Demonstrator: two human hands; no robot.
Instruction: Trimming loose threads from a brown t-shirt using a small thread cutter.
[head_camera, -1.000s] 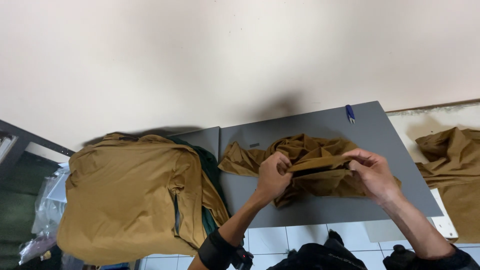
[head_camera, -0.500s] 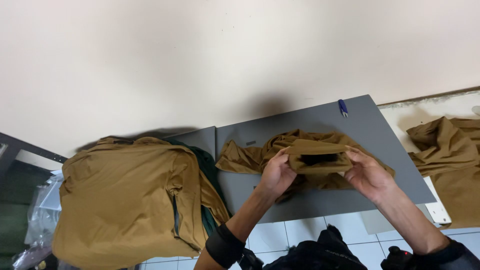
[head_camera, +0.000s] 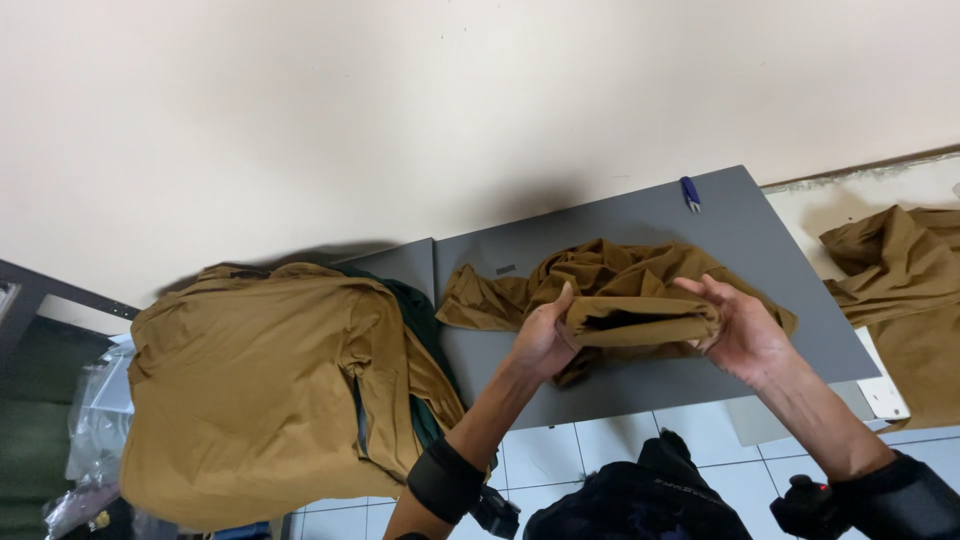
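Both hands grip one brown garment (head_camera: 640, 318) above the grey table (head_camera: 790, 270): left hand (head_camera: 545, 338) and right hand (head_camera: 738, 325) each have fingers clamped on an end of its folded band. Keeping the pull even should hold the fold flat. Left lies a brown pile (head_camera: 260, 385); far off, blue snips (head_camera: 690, 192)

Even, fairly bright light falls from above me, casting a soft shadow on the cream wall (head_camera: 400, 110) behind the grey table (head_camera: 640, 225), everything sharp, edges slightly bowed.
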